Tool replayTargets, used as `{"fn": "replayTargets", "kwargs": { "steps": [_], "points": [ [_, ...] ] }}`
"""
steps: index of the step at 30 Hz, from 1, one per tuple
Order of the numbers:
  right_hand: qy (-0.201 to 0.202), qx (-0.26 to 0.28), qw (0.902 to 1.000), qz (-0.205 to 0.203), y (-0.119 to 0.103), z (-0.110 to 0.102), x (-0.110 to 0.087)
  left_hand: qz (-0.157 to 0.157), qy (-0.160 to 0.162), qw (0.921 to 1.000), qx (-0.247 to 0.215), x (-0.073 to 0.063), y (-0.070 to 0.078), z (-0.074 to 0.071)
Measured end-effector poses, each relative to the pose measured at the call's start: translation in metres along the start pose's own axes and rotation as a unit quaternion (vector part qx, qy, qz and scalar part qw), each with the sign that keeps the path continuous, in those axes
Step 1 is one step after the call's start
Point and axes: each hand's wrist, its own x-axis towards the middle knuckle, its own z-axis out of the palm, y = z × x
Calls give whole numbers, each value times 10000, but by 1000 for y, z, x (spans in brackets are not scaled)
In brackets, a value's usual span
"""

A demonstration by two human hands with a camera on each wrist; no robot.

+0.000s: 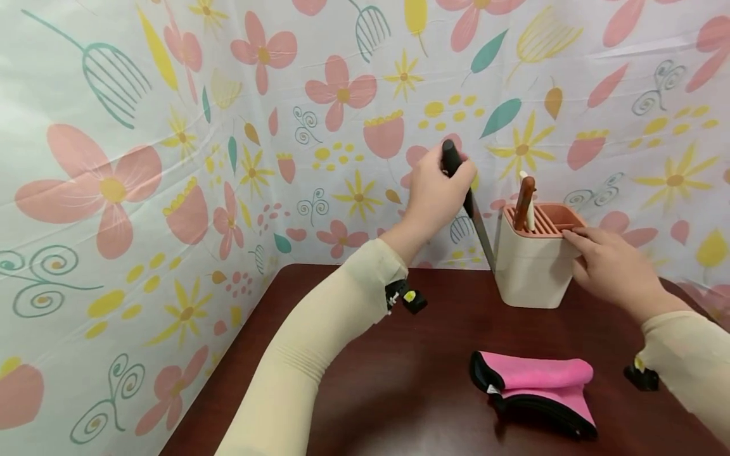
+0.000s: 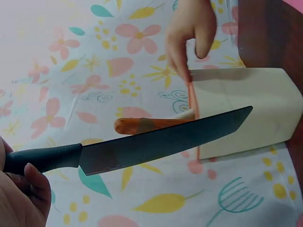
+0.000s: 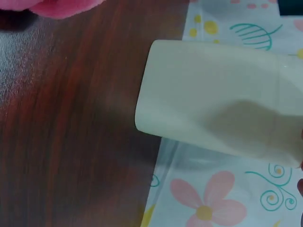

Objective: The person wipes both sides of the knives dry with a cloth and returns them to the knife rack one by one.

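Observation:
My left hand (image 1: 435,193) grips the black handle of a kitchen knife (image 1: 482,234), its dark blade slanting down just left of the knife block (image 1: 530,272). In the left wrist view the whole knife blade (image 2: 161,142) shows, crossing in front of the cream block (image 2: 246,85). The block stands upright, with a slotted orange top. A brown-handled knife (image 1: 523,202) and a white-handled one (image 1: 531,216) sit in its slots. My right hand (image 1: 613,266) rests its extended fingers on the block's right rim; in the left wrist view its thumb hangs apart from the block.
A folded pink cloth item with black edging (image 1: 536,389) lies on the dark wooden table (image 1: 399,380), nearer me than the block. Behind the table hangs a flower-printed curtain (image 1: 342,126), close to the block's back.

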Motion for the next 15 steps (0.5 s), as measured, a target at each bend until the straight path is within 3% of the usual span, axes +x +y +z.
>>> {"fn": "replayTargets", "kwargs": {
  "steps": [11, 15],
  "points": [
    [-156, 55, 9988, 467, -2, -2, 2, -340, -203, 9989, 238, 36, 40, 25],
    [-177, 42, 9982, 565, -2, -3, 2, -308, -269, 9989, 249, 46, 52, 35]
  ]
}}
